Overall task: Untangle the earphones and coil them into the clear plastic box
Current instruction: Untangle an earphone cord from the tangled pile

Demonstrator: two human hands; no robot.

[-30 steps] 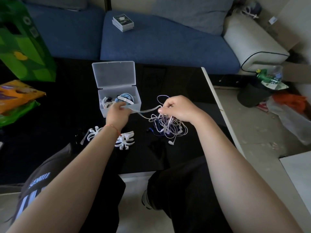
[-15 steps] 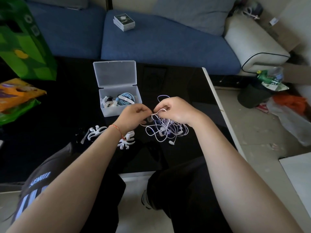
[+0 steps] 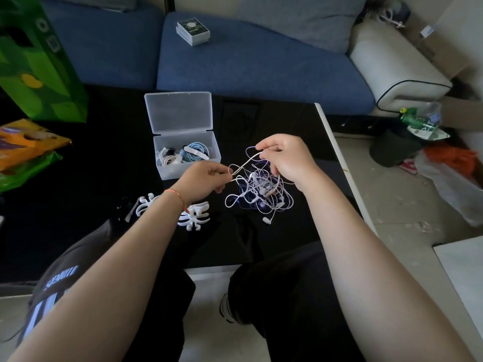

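Both hands [image 3: 206, 180] [image 3: 287, 159] wider apart, earphones [image 3: 257, 189] stretched.

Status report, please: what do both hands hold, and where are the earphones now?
Left hand and right hand each pinch a strand of the tangled earphones. Tangle rests on black table. Clear plastic box open, coils inside. Nothing blocking.

On the black surface [image 3: 78, 178], a tangle of white earphones [image 3: 258, 194] lies just right of the open clear plastic box [image 3: 187, 152], which holds coiled cables. The left hand [image 3: 202, 180] pinches one strand; the right hand [image 3: 286, 159] pinches another, above the tangle. White cable winders [image 3: 194, 215] lie beneath the left wrist.
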